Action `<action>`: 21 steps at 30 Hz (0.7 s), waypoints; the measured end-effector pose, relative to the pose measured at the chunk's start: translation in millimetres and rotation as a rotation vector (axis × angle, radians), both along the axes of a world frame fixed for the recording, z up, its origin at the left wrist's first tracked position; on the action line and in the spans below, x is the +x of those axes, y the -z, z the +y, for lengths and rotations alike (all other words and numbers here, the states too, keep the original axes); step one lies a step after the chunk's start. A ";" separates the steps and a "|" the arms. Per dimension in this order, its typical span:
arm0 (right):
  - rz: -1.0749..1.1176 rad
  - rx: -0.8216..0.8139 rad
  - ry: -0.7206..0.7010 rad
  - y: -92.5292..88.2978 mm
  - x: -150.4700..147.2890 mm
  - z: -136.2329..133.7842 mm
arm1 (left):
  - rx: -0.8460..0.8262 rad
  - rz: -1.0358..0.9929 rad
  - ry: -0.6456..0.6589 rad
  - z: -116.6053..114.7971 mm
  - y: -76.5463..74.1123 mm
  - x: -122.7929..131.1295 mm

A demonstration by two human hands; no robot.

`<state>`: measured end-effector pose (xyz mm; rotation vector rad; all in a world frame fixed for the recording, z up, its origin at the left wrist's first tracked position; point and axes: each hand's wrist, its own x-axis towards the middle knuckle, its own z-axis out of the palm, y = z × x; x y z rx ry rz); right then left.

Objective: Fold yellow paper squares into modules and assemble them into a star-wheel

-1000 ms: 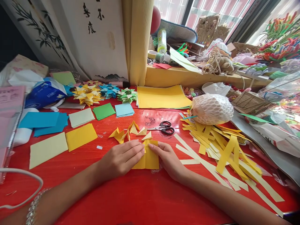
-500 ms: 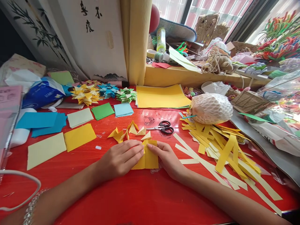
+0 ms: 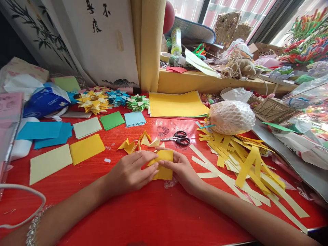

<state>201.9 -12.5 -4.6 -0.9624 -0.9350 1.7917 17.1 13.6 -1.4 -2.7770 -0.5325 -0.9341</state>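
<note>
A folded yellow paper piece (image 3: 164,164) is held just above the red table (image 3: 143,212), near the middle. My left hand (image 3: 130,172) pinches its left edge, fingers curled on the fold. From the right, my right hand (image 3: 183,171) grips it, thumb on top. Just beyond lie small folded yellow paper units (image 3: 139,143) and black-handled scissors (image 3: 179,137).
Yellow paper strips (image 3: 241,160) sprawl at right beside a white net-wrapped ball (image 3: 230,117). Paper squares (image 3: 87,148) in yellow, green and blue lie at left, with finished paper stars (image 3: 93,100) behind. A yellow sheet stack (image 3: 176,104) sits further back. A white cable (image 3: 23,194) curves at the near left.
The yellow paper lay flat under both hands' fingertips; now both hands have lifted it slightly and closed their fingers on it, folding it shorter.
</note>
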 end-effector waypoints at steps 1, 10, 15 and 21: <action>-0.011 0.002 0.001 0.1 0.1 0.2 | -0.004 0.003 0.000 -0.8 -0.8 -0.4; -0.115 0.110 -0.098 -1.2 1.8 -2.0 | -0.808 -0.372 -0.306 -10.5 -6.0 13.0; -0.210 0.191 -0.122 1.1 1.4 -1.8 | -1.039 -0.506 -0.297 -12.2 2.0 18.5; -0.324 0.241 -0.078 3.8 0.9 -1.5 | -1.117 -0.548 -0.268 -13.2 2.3 19.3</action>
